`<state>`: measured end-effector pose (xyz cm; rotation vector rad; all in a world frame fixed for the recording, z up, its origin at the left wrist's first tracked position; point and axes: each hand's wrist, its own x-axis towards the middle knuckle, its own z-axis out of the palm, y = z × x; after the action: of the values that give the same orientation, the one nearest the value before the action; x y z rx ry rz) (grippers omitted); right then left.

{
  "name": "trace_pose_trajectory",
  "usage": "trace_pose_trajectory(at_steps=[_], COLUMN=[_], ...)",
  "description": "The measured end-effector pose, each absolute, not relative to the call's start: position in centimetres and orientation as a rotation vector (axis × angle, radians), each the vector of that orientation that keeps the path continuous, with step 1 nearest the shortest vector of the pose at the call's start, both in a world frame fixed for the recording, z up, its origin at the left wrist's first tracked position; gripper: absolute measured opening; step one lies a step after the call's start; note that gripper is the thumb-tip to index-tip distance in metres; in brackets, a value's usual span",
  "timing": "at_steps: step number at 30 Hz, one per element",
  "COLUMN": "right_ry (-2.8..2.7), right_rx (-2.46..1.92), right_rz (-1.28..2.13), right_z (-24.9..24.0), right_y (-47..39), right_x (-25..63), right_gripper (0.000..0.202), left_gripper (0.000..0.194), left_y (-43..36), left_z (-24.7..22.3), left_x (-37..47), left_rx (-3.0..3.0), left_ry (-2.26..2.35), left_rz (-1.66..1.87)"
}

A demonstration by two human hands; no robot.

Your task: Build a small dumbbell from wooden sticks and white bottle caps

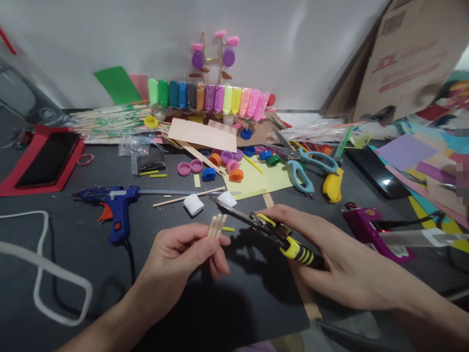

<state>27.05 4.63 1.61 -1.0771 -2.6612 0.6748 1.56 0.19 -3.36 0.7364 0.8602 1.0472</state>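
Note:
My left hand (190, 252) is closed, pinching a small bunch of short wooden sticks (217, 226) upright between thumb and fingers. In my right hand (340, 259) is a pair of shears (264, 227) with yellow-and-black handles. Its metal blades point up and left, above and to the right of the sticks, apart from them. My palm partly hides the handles. Just beyond the hands lie two white pieces (193, 205), a long thin wooden stick (188, 196) and a short yellow strip (229, 229).
A blue hot glue gun (120, 205) lies at left. Behind are coloured bottle caps (209, 173), blue-handled scissors (299, 176), clay packs (210, 98) and a stick-and-cap figure (212, 58). To the right are a purple device (377, 232), a dark phone-like slab (384, 171) and coloured paper (406, 149).

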Motion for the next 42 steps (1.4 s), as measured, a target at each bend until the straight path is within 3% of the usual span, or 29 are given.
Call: trace_pose_trajectory(at_steps=[31, 42], right_ry=[-2.571, -2.554], right_rx=[-1.046, -1.045], right_rz=[0.947, 1.019], right_z=[0.6, 0.3], right_y=[6.4, 6.3], right_x=[25.8, 25.9], right_gripper=[0.058, 0.065], left_gripper=[0.015, 0.017], left_y=[0.8, 0.5], left_z=[-3.0, -3.0], left_x=[1.1, 0.9], left_rx=[0.609, 0.634], left_ry=[0.821, 0.827], left_rz=[0.962, 0.945])
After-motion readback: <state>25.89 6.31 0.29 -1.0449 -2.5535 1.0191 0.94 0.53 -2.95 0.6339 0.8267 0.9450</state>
